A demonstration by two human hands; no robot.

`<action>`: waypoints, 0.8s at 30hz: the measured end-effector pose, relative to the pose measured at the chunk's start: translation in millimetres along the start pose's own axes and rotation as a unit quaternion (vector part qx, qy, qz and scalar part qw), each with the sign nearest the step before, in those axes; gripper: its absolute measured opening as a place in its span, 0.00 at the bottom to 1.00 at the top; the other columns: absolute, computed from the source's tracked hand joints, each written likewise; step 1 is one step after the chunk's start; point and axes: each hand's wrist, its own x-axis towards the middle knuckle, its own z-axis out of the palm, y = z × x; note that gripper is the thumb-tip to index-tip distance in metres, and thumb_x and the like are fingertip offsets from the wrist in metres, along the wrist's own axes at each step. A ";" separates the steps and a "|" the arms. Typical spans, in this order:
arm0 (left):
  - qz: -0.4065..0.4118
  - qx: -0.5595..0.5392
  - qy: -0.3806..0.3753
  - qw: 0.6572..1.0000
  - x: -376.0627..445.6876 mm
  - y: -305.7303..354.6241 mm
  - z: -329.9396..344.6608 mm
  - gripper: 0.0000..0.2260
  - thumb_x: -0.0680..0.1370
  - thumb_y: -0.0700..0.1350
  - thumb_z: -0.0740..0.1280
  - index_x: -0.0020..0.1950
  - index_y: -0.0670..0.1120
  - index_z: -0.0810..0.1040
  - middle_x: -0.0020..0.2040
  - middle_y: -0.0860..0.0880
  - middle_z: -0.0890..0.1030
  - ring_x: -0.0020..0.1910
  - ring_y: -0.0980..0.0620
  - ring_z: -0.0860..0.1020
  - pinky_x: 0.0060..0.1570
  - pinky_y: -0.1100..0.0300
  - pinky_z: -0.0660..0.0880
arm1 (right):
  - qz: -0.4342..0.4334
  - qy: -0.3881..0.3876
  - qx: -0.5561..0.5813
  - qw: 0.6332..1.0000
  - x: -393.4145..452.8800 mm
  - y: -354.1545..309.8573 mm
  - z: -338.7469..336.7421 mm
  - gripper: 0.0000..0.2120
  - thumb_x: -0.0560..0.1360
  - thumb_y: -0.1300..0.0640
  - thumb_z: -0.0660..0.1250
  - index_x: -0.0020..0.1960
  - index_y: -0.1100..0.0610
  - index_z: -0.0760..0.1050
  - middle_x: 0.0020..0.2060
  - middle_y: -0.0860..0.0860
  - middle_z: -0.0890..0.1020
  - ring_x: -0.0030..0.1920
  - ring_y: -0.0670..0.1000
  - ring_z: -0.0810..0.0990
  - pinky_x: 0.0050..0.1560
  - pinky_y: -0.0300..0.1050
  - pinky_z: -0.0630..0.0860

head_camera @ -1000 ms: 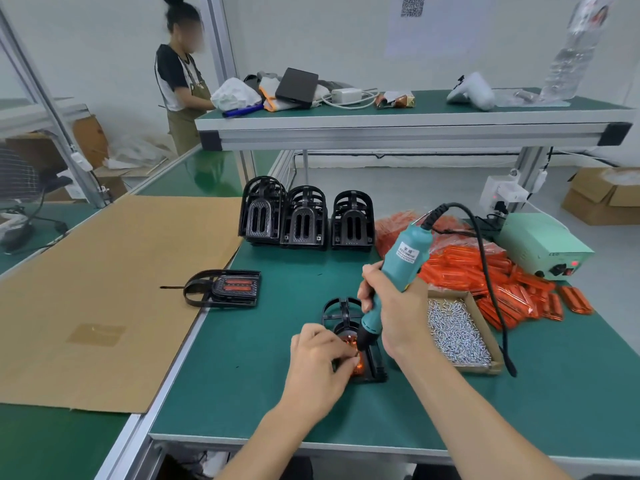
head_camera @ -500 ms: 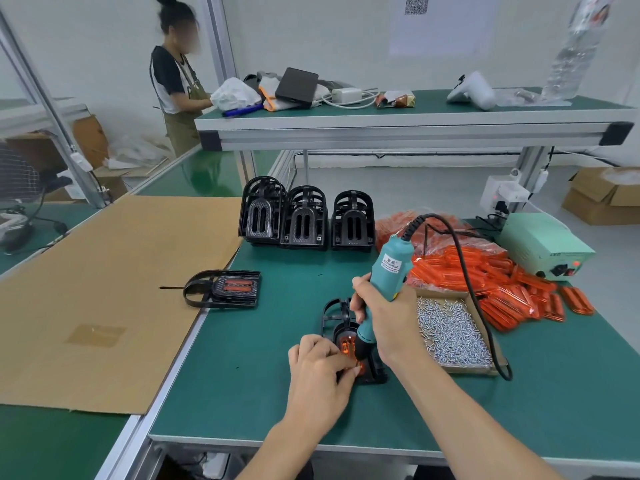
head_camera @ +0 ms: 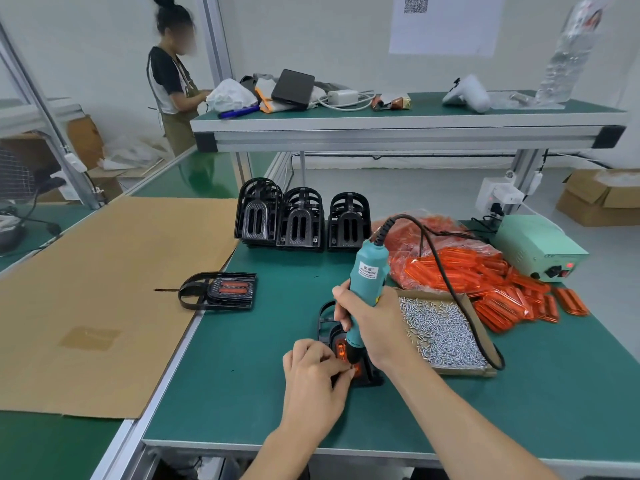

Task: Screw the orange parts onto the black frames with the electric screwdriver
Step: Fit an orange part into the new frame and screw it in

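Right hand (head_camera: 372,323) wraps teal electric screwdriver (head_camera: 365,289), tool near upright, tip down on orange part (head_camera: 341,349) seated in black frame (head_camera: 346,355) at front centre of green table (head_camera: 242,375). Left hand (head_camera: 311,379) at frame's near-left edge, fingertips (head_camera: 348,370) pinched together beside bit; what they pinch cannot be told. Screw tray (head_camera: 441,332) just right of frame. 3 stacks of frames (head_camera: 301,220) behind.

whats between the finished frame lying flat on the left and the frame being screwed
Only bare green mat in the head view, between the finished frame and the frame being worked on.
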 end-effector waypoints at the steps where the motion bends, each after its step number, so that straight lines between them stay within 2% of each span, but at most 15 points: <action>1: -0.006 -0.005 0.000 1.000 -0.3 0.2 0.4 0.04 0.71 0.49 0.80 0.44 0.54 0.88 0.41 0.58 0.74 0.49 0.50 0.72 0.48 0.52 0.67 | -0.002 -0.018 0.002 1.000 0.0 -0.5 0.1 0.10 0.75 0.51 0.73 0.38 0.52 0.78 0.31 0.57 0.81 0.28 0.54 0.73 0.32 0.47 0.71; 5: -0.018 -0.022 0.004 1.000 -1.3 0.1 1.9 0.05 0.71 0.47 0.81 0.43 0.54 0.88 0.42 0.58 0.75 0.49 0.50 0.71 0.48 0.53 0.67 | -0.009 -0.075 -0.010 0.997 0.6 -1.6 -0.1 0.11 0.77 0.53 0.72 0.38 0.56 0.76 0.31 0.58 0.81 0.28 0.53 0.72 0.33 0.45 0.72; 14: -0.018 -0.036 -0.005 0.999 -1.9 0.0 0.2 0.06 0.72 0.46 0.80 0.47 0.51 0.89 0.43 0.57 0.75 0.51 0.50 0.71 0.51 0.50 0.74 | 0.003 -0.068 -0.020 0.997 5.6 -1.3 1.9 0.14 0.76 0.53 0.71 0.37 0.59 0.74 0.30 0.57 0.80 0.28 0.52 0.72 0.33 0.46 0.72; 18: -0.022 -0.043 -0.009 0.999 -3.2 -0.9 0.4 0.06 0.72 0.45 0.80 0.47 0.51 0.89 0.43 0.57 0.74 0.51 0.50 0.70 0.52 0.52 0.74 | 0.003 -0.080 -0.015 0.997 3.7 1.4 -1.2 0.14 0.77 0.54 0.71 0.37 0.60 0.74 0.31 0.59 0.81 0.28 0.53 0.72 0.34 0.48 0.72; 24: -0.022 -0.043 -0.005 0.999 -2.5 -1.4 0.2 0.06 0.71 0.45 0.80 0.47 0.51 0.89 0.44 0.58 0.75 0.51 0.51 0.70 0.53 0.53 0.74 | -0.001 -0.114 -0.017 0.993 2.4 2.4 -1.2 0.12 0.77 0.54 0.71 0.37 0.57 0.76 0.33 0.59 0.82 0.28 0.52 0.73 0.33 0.44 0.74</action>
